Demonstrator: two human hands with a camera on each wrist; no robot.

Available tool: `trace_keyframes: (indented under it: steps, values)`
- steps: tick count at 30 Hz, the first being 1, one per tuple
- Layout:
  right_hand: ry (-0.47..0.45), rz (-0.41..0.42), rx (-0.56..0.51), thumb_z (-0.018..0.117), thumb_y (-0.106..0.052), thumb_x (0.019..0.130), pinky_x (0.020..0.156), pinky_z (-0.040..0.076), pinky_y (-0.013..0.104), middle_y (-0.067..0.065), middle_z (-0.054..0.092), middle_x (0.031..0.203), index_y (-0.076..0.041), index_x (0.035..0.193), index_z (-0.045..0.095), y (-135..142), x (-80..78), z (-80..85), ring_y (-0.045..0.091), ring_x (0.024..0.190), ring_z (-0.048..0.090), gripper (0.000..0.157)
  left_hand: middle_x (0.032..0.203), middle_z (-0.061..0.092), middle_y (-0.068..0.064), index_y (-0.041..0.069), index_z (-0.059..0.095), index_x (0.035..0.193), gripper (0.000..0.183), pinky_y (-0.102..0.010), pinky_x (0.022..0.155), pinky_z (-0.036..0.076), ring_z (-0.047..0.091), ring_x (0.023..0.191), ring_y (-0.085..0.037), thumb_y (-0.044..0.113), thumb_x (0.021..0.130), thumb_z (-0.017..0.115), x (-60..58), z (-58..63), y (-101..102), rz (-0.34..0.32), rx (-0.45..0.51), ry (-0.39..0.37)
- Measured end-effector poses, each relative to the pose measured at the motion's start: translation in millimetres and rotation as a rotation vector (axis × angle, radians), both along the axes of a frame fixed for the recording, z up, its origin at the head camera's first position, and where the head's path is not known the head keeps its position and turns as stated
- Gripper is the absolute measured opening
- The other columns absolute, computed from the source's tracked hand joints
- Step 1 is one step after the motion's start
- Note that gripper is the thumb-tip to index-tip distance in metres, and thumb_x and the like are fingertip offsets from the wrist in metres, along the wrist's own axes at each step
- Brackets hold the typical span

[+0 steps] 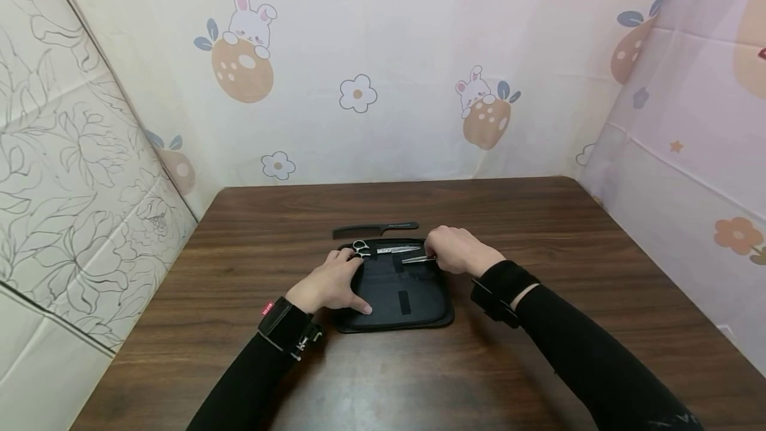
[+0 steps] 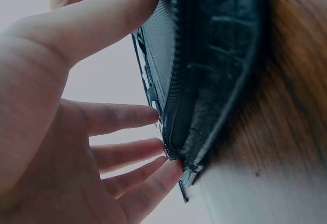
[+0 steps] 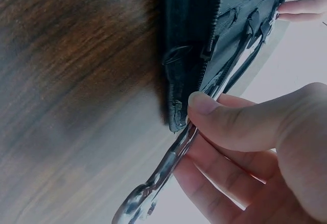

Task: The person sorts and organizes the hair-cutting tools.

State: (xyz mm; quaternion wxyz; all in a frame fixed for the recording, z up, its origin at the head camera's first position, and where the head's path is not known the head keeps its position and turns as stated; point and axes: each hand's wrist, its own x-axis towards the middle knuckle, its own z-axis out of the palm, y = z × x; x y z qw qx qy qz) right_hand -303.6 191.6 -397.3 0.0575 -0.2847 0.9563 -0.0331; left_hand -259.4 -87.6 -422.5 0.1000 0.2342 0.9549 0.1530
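Observation:
A black zip case [image 1: 389,298] lies open-faced on the table. My left hand [image 1: 335,283] rests along its left edge, fingers spread and nearly straight, fingertips at the zipped rim [image 2: 176,71]. One pair of silver scissors [image 1: 397,250] lies across the top of the case, its finger loops near my left fingertips. At the top right corner, my right hand [image 1: 457,249] pinches a second pair of scissors [image 3: 171,155] between thumb and fingers. Its blades [image 1: 417,259] point left over the case. Its handle end sticks out past the case's edge in the right wrist view.
A black comb [image 1: 375,229] lies on the brown wooden table [image 1: 251,271] just behind the case. Printed curtains [image 1: 359,132] stand behind the table and at both sides.

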Motion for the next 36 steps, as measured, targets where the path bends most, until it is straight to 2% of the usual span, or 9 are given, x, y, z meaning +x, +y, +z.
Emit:
trace_keyframes:
  steps: [9, 19, 28, 36]
  values:
    - [-0.019, 0.000, -0.024, 0.063, 0.009, 0.090, 0.081, 0.057, 0.041, 0.006, 0.071, 0.099, -0.008, 0.102, 0.077, -2, -2.5, -1.0, 0.021, 0.091, 0.067, 0.026, 0.157, 0.035, -0.020, 0.001, 0.047, 0.150, 0.098, -0.050, 0.111, 0.039, 0.030, 0.145, -0.038, 0.050, 0.075, 0.089, -0.1, -0.1, 1, -0.004, -0.006, 0.006]
    - [-0.035, 0.011, -0.049, 0.062, 0.009, 0.090, 0.076, 0.055, 0.039, 0.003, 0.068, 0.093, -0.010, 0.098, 0.076, -11, -3.7, -5.6, 0.017, 0.082, 0.062, 0.025, 0.157, 0.035, -0.019, 0.002, 0.047, 0.150, 0.099, -0.050, 0.111, 0.039, 0.030, 0.145, -0.038, 0.050, 0.075, 0.089, -0.5, -0.1, 2, -0.003, -0.004, 0.010]
    - [-0.039, 0.014, -0.042, 0.061, 0.007, 0.092, 0.080, 0.056, 0.041, 0.004, 0.069, 0.097, -0.010, 0.103, 0.076, -17, -7.4, -14.3, 0.021, 0.090, 0.066, 0.024, 0.157, 0.035, -0.019, 0.002, 0.047, 0.150, 0.099, -0.050, 0.110, 0.040, 0.030, 0.145, -0.038, 0.050, 0.074, 0.089, 1.0, 0.2, 1, 0.004, -0.003, 0.000]
    - [-0.027, 0.005, -0.050, 0.061, 0.007, 0.093, 0.082, 0.056, 0.042, 0.005, 0.071, 0.100, -0.010, 0.104, 0.076, -21, -4.6, -13.8, 0.023, 0.094, 0.068, 0.025, 0.157, 0.036, -0.019, 0.001, 0.048, 0.149, 0.098, -0.050, 0.110, 0.040, 0.031, 0.144, -0.038, 0.050, 0.074, 0.089, 0.7, 0.8, 1, 0.000, -0.001, 0.010]
